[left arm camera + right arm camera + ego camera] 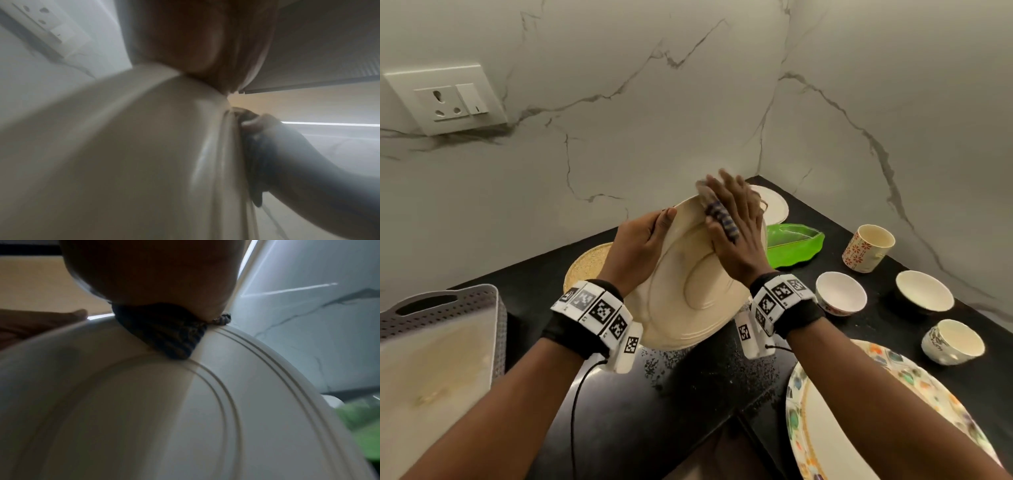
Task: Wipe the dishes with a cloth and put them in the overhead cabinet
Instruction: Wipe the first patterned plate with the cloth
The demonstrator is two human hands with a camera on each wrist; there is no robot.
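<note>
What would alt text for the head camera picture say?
A left hand holds a tilted cream plate while the right hand presses a blue cloth flat against it. Bowls, a cup and a green dish sit on the black counter.

Home kitchen; black counter [688, 394], marble backsplash [619, 102]

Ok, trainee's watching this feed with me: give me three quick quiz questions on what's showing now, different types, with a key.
1. True or false: the cream plate lies flat on the counter.
2. Which hand presses the cloth on the plate? A) left hand B) right hand
3. Fill in: the leaf-shaped dish right of the plate is ____.

Key: 1 false, it is held tilted; 2 B; 3 green.
</note>
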